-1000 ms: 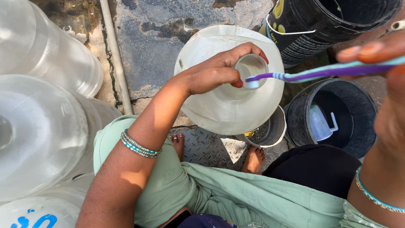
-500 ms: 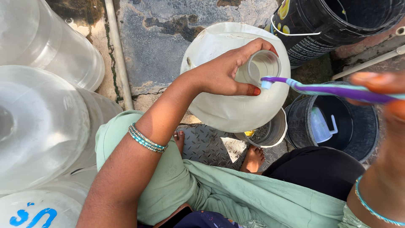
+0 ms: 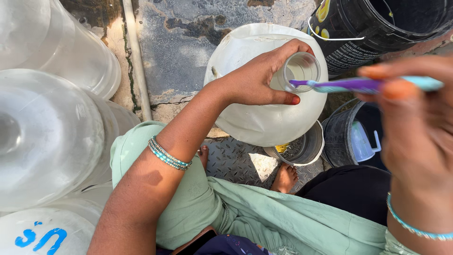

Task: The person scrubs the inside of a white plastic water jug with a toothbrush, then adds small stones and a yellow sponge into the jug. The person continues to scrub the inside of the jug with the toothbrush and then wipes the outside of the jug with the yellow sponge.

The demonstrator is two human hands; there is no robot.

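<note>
Two hands engaged. Left hand (image 3: pixel 257 80) wrapped around neck of jug (image 3: pixel 264 118), held tilted above metal floor (image 3: pixel 236 165). Right hand (image 3: pixel 415 118) pinching toothbrush (image 3: pixel 349 85), bristle end just inside jug mouth. Step judged: scrubbing inner rim. Next move calls for steady neck grip, brush angled along inside wall. Black bucket (image 3: pixel 373 28) beyond; empty jugs (image 3: pixel 47 137) stacked left.
</note>
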